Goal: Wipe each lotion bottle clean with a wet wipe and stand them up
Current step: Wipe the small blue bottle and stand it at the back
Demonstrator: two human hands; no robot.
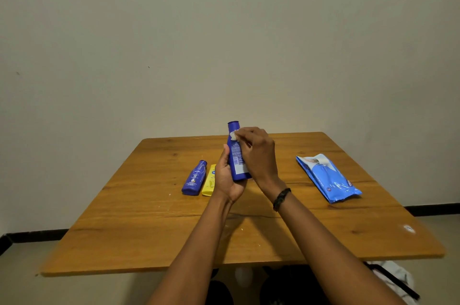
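Blue lotion bottle [236,155]: upright above desk [149,217], back label facing camera, text unreadable. Left hand [225,177] clasps its base; right hand [256,152] pinches white wipe [233,135] against neck. Lying flat nearby: blue "NIVEA" bottle [194,179], yellow bottle [209,181].

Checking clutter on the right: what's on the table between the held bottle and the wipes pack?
Head view: nothing. Bare wood runs from the held bottle and right hand across the table to the wipes pack.
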